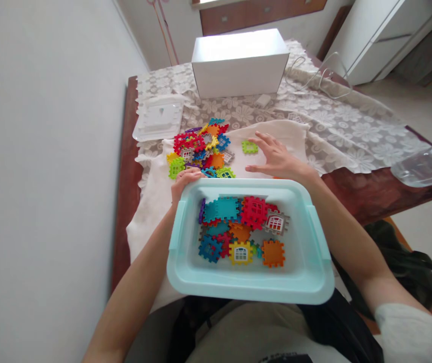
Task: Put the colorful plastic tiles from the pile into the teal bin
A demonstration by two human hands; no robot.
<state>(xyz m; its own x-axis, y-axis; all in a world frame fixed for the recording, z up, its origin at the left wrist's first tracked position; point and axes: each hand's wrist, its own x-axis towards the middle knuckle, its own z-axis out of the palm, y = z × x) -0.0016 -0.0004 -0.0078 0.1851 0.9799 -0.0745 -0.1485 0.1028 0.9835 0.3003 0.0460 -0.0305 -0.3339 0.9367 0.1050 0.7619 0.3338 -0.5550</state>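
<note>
A light-blue plastic bin (249, 287) sits close to my body, with colourful toothed building tiles inside, among them a yellow window tile (240, 253) and an orange tile (273, 253). My left hand (186, 180) is closed at the bin's far left corner, its fingers curled and partly hidden by the rim. Beyond the bin, my right hand (272, 156) is open, thumb and fingers spread. Its fingertips are beside a lime-green tile (249, 146) lying on the white cloth. A loose pile of tiles (200, 148) spreads just past my left hand.
At the back of the table stands a white box (240, 65). The bin's white lid, or a similar tray (159, 118), lies at the left. A white cable (325, 75) runs along the back right. A clear plastic bottle (427, 164) is at the right edge, a wall (42, 151) at the left.
</note>
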